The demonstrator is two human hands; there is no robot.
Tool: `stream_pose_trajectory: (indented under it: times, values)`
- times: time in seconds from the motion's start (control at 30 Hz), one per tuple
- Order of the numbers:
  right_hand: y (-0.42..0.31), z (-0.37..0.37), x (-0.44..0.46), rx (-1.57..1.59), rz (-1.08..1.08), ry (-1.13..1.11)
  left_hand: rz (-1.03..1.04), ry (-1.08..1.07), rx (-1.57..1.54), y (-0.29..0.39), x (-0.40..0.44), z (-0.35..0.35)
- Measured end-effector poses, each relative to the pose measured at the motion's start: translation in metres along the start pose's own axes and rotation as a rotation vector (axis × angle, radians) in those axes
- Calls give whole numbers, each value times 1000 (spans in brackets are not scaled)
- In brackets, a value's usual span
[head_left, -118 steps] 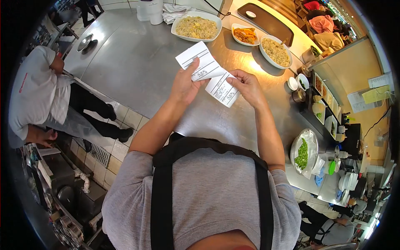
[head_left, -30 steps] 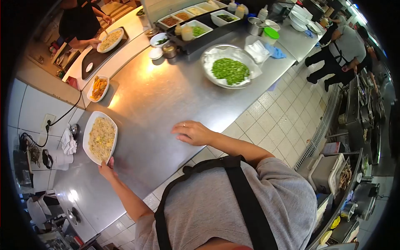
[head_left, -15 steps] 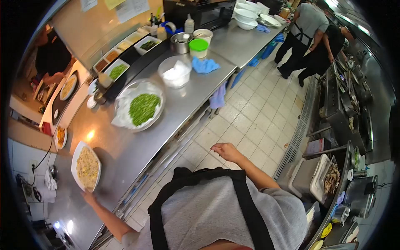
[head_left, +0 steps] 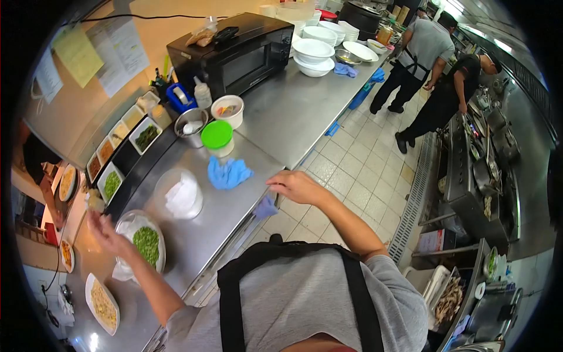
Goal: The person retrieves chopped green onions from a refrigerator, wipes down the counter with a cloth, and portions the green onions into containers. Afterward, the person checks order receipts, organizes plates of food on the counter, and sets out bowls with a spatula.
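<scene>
My left hand (head_left: 111, 236) reaches over the counter with its fingers apart, beside a squeeze bottle (head_left: 95, 200); whether the fingertips touch it I cannot tell. Below that forearm stands a bowl (head_left: 162, 243) lined with white paper and holding chopped greens (head_left: 146, 245). An oval white dish of fried rice (head_left: 103, 304) lies nearer the counter's left end. My right hand (head_left: 298, 186) hovers by the counter edge, empty, its fingers loosely bent. Closest to it is a crumpled blue cloth (head_left: 229, 173), with a clear tub (head_left: 179, 195) of something white farther left.
White trays of toppings (head_left: 109, 183) line the back of the counter. A green-lidded tub (head_left: 217, 138), a steel pot (head_left: 191, 125) and a toaster oven (head_left: 231, 56) stand beyond. Two co-workers (head_left: 425, 53) are at the stove on the right. Stacked white bowls (head_left: 313, 53) sit at the far end.
My left hand has left the edge of the rice dish and moved up the counter to the squeeze bottle. My right hand has shifted toward the counter edge. The view has turned and moved forward.
</scene>
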State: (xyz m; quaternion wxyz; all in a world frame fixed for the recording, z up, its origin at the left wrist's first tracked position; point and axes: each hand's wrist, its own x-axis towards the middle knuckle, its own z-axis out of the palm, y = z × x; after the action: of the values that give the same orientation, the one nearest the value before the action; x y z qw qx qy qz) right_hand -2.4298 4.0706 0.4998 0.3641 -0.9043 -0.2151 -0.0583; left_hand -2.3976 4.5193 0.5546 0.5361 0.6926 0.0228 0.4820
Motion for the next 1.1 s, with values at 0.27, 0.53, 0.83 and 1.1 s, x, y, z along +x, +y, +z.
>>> stream_pose_trajectory:
  times: [0.27, 0.53, 0.83, 1.1]
  values:
    - [202, -181, 33, -184, 277, 435, -298, -466, -139, 38, -89, 213]
    - [456, -354, 200, -437, 200, 567, -657, -539, -91, 33, -211, 384]
    - [704, -495, 343, -762, 639, 406, -877, -419, 48, 65, -267, 525]
    - [884, -576, 409, -880, 314, 463, -808, -374, 424, 72, -294, 560]
